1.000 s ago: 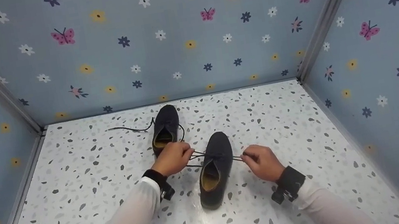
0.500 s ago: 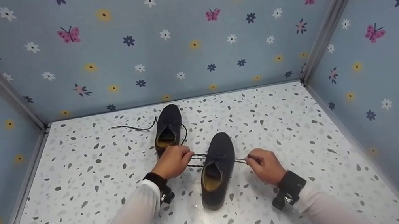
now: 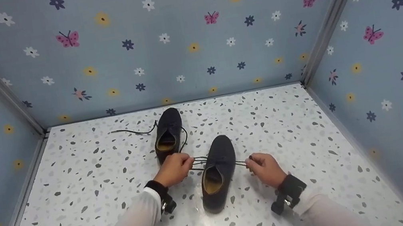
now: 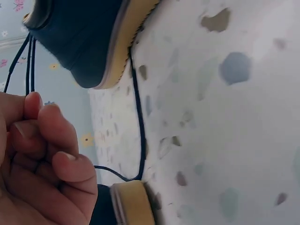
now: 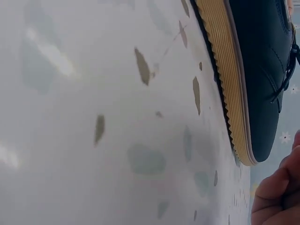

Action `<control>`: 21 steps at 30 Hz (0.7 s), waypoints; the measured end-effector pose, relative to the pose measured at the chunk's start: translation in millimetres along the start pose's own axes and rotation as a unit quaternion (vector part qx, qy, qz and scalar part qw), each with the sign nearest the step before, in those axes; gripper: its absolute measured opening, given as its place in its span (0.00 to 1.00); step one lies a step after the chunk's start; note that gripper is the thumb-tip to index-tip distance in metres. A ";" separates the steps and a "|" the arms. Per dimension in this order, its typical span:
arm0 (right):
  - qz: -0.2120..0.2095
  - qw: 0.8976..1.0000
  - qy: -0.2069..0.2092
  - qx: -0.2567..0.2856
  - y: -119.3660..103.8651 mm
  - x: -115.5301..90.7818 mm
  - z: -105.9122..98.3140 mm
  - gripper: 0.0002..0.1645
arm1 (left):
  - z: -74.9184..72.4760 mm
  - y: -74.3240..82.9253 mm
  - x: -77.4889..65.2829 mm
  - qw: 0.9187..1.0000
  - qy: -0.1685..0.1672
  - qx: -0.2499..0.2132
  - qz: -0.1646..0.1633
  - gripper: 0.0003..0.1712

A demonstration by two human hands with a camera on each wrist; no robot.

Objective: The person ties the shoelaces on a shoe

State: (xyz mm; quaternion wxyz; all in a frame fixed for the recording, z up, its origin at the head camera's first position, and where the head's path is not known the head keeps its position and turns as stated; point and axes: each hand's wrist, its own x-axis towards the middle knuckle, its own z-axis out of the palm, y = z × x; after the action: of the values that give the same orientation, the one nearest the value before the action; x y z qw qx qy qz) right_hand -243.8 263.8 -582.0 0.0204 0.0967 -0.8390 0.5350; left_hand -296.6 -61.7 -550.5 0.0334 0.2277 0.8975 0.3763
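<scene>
A dark navy lace-up shoe (image 3: 223,146) stands on the floor between the hands, toe pointing away. To its left, my left hand (image 3: 173,170) pinches dark laces stretched out from the shoe; in the left wrist view the laces (image 4: 32,65) run from the shoe (image 4: 84,37) to the fingertips. On the other side, my right hand (image 3: 267,168) pinches a lace pulled out to the right (image 3: 240,163). The right wrist view shows the shoe's ribbed tan sole (image 5: 229,79) and only part of the right hand (image 5: 276,197). The lace knot is too small to make out.
A matching shoe (image 3: 168,120) stands farther back, its heel close to the left hand. One of its laces (image 3: 133,131) trails left across the speckled floor (image 3: 122,222). Flower-patterned panels (image 3: 187,22) wall in the back and both sides.
The left hand has come slightly nearer the wearer, still holding the laces. The right hand keeps its pinch and has barely moved. The head view has shifted a little; both shoes stay in place.
</scene>
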 end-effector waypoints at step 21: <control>0.041 0.998 -0.014 -0.045 -30.3 7.7 -6.0 0.24 | -6.6 3.0 -4.1 0.991 -0.023 -0.105 -0.080 0.22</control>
State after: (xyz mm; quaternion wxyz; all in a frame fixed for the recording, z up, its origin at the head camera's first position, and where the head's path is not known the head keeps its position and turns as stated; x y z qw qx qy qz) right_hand -246.2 255.8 -551.3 -0.0090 0.0683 -0.8659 0.4955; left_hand -293.3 -66.0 -544.2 0.1078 0.1588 0.8675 0.4590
